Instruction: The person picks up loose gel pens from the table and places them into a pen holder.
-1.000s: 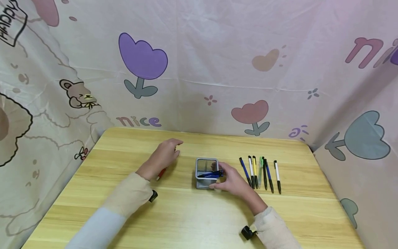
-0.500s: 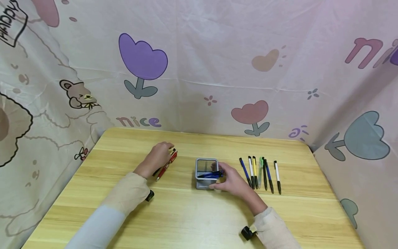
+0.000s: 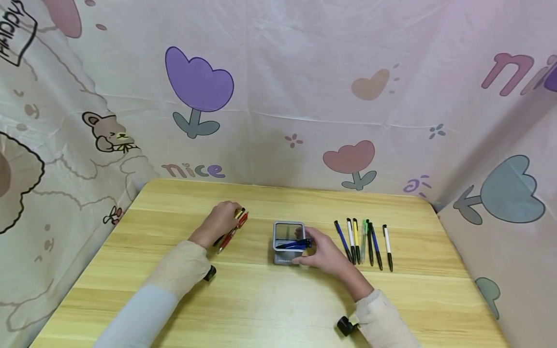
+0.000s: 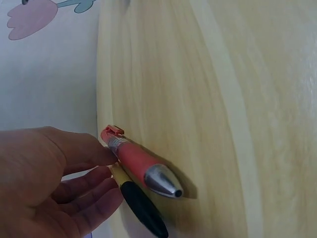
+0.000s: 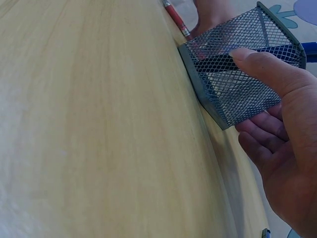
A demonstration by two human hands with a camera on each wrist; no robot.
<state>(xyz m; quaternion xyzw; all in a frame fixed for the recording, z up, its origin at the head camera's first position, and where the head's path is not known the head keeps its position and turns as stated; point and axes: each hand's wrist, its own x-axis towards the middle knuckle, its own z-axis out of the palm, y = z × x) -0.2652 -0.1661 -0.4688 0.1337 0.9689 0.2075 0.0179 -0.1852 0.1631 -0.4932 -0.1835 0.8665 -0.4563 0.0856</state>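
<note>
The left hand [image 3: 219, 221] pinches a yellow-and-black pen [image 4: 141, 206] beneath it, its length slanting away rightward alongside a red pen [image 4: 138, 161]; the right hand [image 3: 324, 249], farther off, grips the mesh holder [image 3: 280, 258].

How the Three Views Are Set

The head view looks from above, forward and down, farthest back, on the desk [image 3: 278, 299] and patterned cloth [image 3: 261, 72]. The left wrist view is very near the left grip [image 4: 54, 178] and faces the red pen [image 4: 136, 161], turned sideways. The right wrist view, also turned, looks closely past the right grip [image 5: 292, 144] at the mesh holder [image 5: 223, 91]. The head view shares this holder with it, and all three contain the red pen.
</note>
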